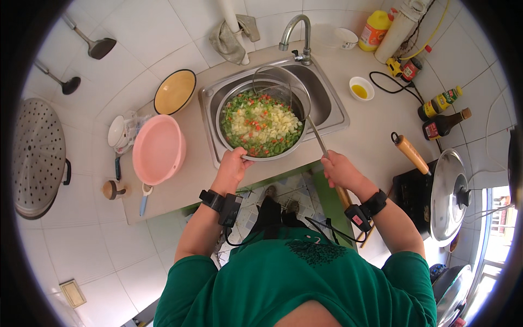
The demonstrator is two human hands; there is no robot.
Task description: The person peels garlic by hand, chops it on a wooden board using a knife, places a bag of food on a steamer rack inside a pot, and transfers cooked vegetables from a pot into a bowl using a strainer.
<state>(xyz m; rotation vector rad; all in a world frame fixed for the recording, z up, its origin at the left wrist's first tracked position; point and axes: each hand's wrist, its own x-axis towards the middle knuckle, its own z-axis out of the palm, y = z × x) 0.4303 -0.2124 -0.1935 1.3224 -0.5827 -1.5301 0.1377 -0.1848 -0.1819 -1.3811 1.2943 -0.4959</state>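
Observation:
A metal basin [221, 135] sits over the stainless steel sink [207, 122]. It is full of diced vegetables [261, 122], pale cubes in the middle with green and orange-red pieces around them. My left hand [235, 165] grips the basin's near rim. In my right hand [337, 169] is the handle of a wire-mesh strainer [300, 94], which slants away from me. The strainer's round head rests at or just over the basin's far right side; whether it touches the vegetables I cannot tell. The tap [300, 39] stands behind the sink, with its spout above the strainer.
Left of the sink are a pink plastic basin [159, 149], a yellow enamel bowl [175, 92] and a peeler [144, 200]. To the right stand a small bowl of yellow liquid [361, 89], sauce bottles [439, 102], and a lidded pan [449, 196] with a wooden-handled tool [410, 153] beside it.

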